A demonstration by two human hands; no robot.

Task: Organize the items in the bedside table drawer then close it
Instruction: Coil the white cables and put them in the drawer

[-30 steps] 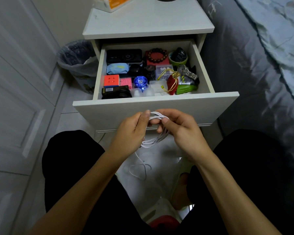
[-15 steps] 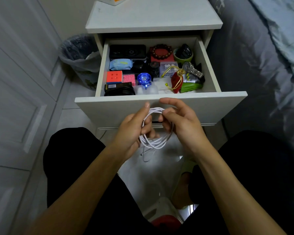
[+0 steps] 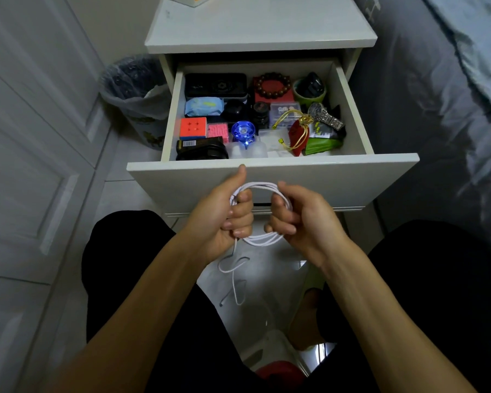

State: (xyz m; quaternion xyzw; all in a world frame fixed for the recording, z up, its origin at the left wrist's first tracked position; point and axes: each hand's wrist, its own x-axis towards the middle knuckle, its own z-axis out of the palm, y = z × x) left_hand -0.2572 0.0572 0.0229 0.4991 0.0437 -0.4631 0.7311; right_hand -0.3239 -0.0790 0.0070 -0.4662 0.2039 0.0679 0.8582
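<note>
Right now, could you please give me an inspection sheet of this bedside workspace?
Surface: white bedside table top, a box corner at its back edge.
Job's things: drawer pulled open, packed; puzzle cube, bead bracelet, metal watch, red pouch, blue spinning top.
Clutter: lined waste bin left of the table.
Hands: left hand and right hand both grip the white cable.
Cables: white cable coiled between the hands, loose end dangling toward the floor.
Surroundings: grey bedding right, white door panels left.

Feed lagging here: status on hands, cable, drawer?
Left hand and right hand both grip coiled white cable. Tail dangling. Drawer open, full.
</note>
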